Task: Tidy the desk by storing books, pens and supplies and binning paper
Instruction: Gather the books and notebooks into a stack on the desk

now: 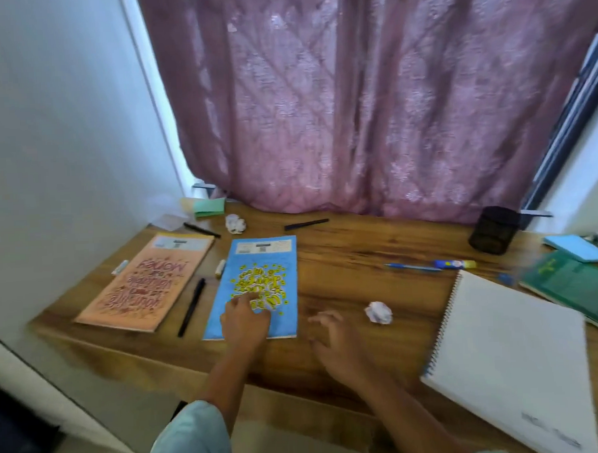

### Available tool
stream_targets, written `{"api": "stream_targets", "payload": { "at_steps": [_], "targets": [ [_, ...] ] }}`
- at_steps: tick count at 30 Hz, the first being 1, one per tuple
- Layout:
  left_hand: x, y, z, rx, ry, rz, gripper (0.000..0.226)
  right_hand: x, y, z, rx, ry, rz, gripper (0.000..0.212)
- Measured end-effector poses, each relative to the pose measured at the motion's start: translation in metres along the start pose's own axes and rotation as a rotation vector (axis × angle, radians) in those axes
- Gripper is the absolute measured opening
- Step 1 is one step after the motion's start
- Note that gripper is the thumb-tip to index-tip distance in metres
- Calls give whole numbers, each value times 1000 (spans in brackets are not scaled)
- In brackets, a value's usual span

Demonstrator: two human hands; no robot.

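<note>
While the left hand [245, 319] lies on the near end of the blue notebook [261, 262], fingers stretched forward over its yellow-printed cover and gripping nothing, the right hand [333, 341] hovers just beside that book's right edge. Its fingers are spread and loosely bent, and it holds nothing. It's a blurry look, so finer finger detail is lost.

The blue notebook sits flat on the wooden desk [360, 258], middle-left. Just to its left there's a black pen [191, 306], then an orange notebook [146, 284], also flat. Near the right hand, on its right, lies a crumpled paper ball [378, 312]. A second paper ball [236, 224] sits past the blue notebook's far edge, between a slim black pen [202, 230] and a dark marker [306, 224].

Over on the right is a white spiral pad [512, 347], with a green book [574, 282] beside it. A blue pen [412, 266] and a glue stick [455, 263] lie end to end beyond the pad. A black mesh pot [493, 230] stands upright by the curtain [354, 104].
</note>
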State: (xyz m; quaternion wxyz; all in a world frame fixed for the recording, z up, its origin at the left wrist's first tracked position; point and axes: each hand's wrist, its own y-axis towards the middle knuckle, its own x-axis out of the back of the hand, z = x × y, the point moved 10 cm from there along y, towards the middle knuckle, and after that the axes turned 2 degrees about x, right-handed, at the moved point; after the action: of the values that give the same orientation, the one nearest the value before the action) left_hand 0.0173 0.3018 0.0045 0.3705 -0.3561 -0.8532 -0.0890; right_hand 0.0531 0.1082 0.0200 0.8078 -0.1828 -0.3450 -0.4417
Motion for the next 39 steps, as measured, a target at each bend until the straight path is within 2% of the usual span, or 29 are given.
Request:
{"api": "stream_targets", "payload": {
  "at_steps": [5,9,11,13,15,17,20,24,27,30,32,34,35,37,39],
  "targets": [
    [5,40,46,26,58,196,61,-59,42,10,-218,-69,56,53],
    [-1,57,53,-58,62,325,67,-78,65,12,-372,-154,-35,56],
    [-3,67,57,-22,13,368,68,-79,73,4,-466,-119,-91,51],
    [-4,81,65,104,-233,406,58,-74,74,-6,-539,-40,-130,42],
    [-1,87,63,208,-510,449,21,-65,69,-9,-566,85,-163,30],
    [8,92,57,213,-548,458,15,-63,62,-13,-580,228,-194,16],
    [10,104,51,194,-575,454,29,-70,53,-20,-620,499,-238,8],
    [-3,106,27,148,-601,585,41,-48,45,-28,-594,638,-431,19],
    [1,104,5,117,-708,581,46,-19,45,-18,-497,523,-529,25],
    [11,102,-36,18,-785,532,40,25,42,-6,-397,407,-683,31],
    [14,97,-69,-57,-837,522,40,47,45,4,-326,625,-747,27],
    [14,96,-95,-123,-827,512,34,54,51,16,-257,1004,-706,19],
    [10,98,-104,-121,-822,529,27,57,52,21,-219,1189,-664,22],
    [-11,94,-120,-20,-831,721,14,68,47,21,-116,1428,-614,41],
    [-27,77,-137,47,-824,932,30,78,37,14,-94,1456,-544,61]
  ]
}}
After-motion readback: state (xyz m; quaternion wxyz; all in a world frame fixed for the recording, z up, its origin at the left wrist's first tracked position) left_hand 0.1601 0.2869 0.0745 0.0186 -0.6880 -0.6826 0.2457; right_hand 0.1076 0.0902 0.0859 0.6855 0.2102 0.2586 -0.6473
